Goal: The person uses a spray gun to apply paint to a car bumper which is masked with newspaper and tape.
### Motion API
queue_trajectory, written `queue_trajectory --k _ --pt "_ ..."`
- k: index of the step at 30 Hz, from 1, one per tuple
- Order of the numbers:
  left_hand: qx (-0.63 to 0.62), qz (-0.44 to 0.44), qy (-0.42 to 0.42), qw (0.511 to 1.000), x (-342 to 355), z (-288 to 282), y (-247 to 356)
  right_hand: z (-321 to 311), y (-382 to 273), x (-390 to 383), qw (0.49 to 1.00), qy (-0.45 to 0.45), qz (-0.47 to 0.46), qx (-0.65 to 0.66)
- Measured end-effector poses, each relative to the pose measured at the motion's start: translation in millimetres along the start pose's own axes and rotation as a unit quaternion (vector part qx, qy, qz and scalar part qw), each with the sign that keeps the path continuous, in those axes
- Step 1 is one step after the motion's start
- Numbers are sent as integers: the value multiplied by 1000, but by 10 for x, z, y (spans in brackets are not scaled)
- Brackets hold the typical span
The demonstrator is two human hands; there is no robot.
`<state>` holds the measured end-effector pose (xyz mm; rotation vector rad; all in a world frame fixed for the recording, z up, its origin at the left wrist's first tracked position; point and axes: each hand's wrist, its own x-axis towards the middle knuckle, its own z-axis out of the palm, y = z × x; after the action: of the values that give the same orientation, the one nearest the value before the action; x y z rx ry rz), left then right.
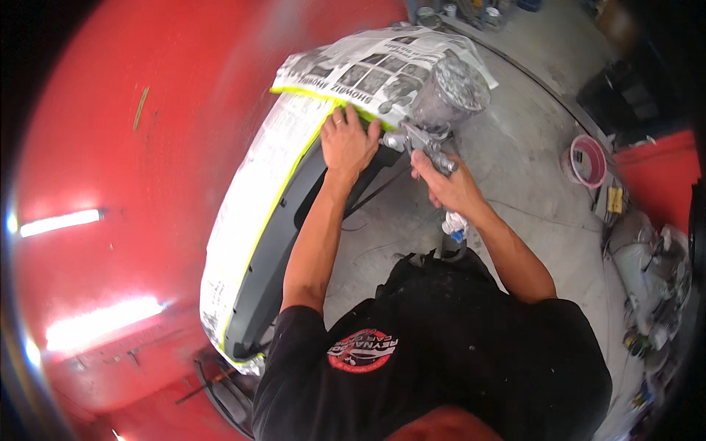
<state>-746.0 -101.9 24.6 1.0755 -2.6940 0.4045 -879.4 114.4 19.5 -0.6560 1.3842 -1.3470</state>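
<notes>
My right hand (454, 187) is wrapped round the handle of a spray gun (421, 140). The gun's paint-smeared grey cup (457, 88) sits on top, and a white cloth-like wrap shows below the grip. Left of the gun, my left hand (348, 147) lies with fingers spread against the edge of a long, curved dark car part (276, 239) that looks like a bumper. Newspaper (382, 66) covers its outer face, edged by yellow-green masking tape (272, 213). My left fingertips touch near the taped edge; whether they press the tape I cannot tell.
A red wall (147, 184) with bright light tubes fills the left side. At the right are a pink bucket (604, 162), a yellow block (615, 200) and grey bundled bags (636, 264). Several cans (493, 15) stand at the far edge of the grey floor (529, 176).
</notes>
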Motion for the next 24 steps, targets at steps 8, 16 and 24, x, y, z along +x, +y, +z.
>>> queue_trajectory --k 8,16,24 --pt "-52 -115 -22 992 -869 -510 -645 496 -262 -20 997 -70 12 -14" --pt "66 -222 9 973 -3584 -1130 -2433 967 -182 -146 974 -209 22 -79" --pt "183 -321 69 927 -3620 -645 -2179 964 79 -504 984 -147 66 -76"
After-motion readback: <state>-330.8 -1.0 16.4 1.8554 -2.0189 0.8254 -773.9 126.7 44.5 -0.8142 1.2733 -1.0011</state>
